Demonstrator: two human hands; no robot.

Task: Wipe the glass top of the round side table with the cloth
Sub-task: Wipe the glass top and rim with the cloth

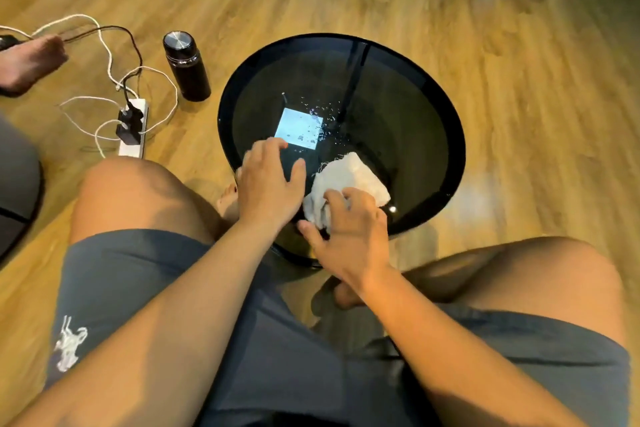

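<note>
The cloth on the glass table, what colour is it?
White; the cloth shows best in the head view.

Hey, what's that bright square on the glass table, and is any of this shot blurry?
Head view: the bright square is glare, a light source reflected in the dark glass top, droplets glinting beside it; the wooden floor smears toward the frame edges, while the left hand, right hand and white cloth look fairly sharp.
</note>
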